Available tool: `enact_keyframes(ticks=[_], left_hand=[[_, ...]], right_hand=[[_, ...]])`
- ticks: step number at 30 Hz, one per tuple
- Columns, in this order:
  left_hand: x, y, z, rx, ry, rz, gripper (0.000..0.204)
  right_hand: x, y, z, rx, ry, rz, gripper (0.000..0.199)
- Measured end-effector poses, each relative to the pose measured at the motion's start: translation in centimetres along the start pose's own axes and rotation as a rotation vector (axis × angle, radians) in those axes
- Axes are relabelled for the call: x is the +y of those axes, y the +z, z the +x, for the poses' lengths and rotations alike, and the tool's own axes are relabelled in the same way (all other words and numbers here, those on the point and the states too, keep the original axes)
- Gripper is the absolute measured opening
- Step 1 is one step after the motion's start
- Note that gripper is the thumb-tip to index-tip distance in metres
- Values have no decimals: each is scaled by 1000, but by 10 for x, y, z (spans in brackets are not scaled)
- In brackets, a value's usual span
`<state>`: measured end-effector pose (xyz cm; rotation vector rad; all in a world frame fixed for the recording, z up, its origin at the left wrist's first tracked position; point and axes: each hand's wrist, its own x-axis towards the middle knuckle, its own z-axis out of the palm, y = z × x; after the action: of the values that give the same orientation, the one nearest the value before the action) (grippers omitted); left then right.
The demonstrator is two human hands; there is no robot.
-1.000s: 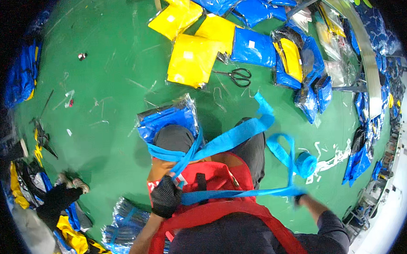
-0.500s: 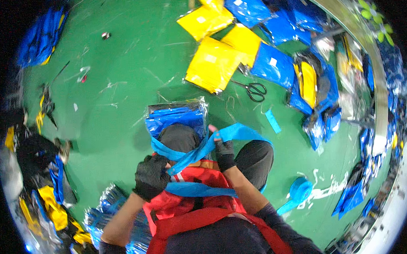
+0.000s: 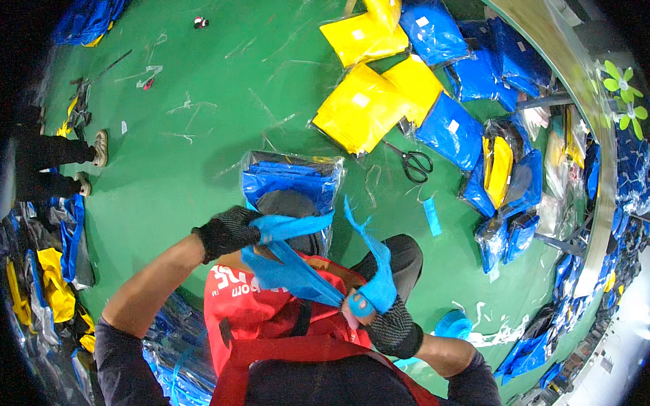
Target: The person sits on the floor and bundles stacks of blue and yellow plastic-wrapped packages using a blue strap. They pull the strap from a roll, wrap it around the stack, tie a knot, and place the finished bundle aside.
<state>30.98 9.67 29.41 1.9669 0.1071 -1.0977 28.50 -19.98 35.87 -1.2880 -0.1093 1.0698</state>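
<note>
A light-blue ribbon-like strip (image 3: 295, 273) is stretched between my two hands above my lap, over the red apron (image 3: 250, 308). In my gloved left hand (image 3: 230, 232), the fingers are closed on the strip near my knee. My gloved right hand (image 3: 390, 325) grips it lower down, and a loose split end rises from that fist. Just beyond my knee lies a stack of folded blue pieces in clear plastic (image 3: 292, 174), partly hidden by the knee. A roll of the same blue strip (image 3: 453, 324) rests on the floor beside my right forearm.
Yellow packets (image 3: 364, 110) and blue packets (image 3: 450, 128) lie ahead to the right, near black-handled scissors (image 3: 416, 167). A short blue strip piece (image 3: 431, 216) is on the green floor (image 3: 172, 181). Another person's legs (image 3: 51, 164) stand at left. Wrapped bundles (image 3: 176, 355) sit beside me.
My hands have moved apart, the left one up and outward, the right one down and to the right. The strip's split end now shows free. The other person's feet have come into view.
</note>
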Motion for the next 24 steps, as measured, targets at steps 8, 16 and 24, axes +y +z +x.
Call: enact_keyframes(ticks=[8,16,24], left_hand=[[-46,58,-32,278,-36,-846,29],[-109,175,-47,773,-252,-248,29],[-184,221,7,579,-283,-617,31]], right_hand=[[-28,-96,159,-192,-899,-1642,15],[45,-76,344,-251,-398,-2073,19],[109,-127,365,-113,-372,-1826,29]])
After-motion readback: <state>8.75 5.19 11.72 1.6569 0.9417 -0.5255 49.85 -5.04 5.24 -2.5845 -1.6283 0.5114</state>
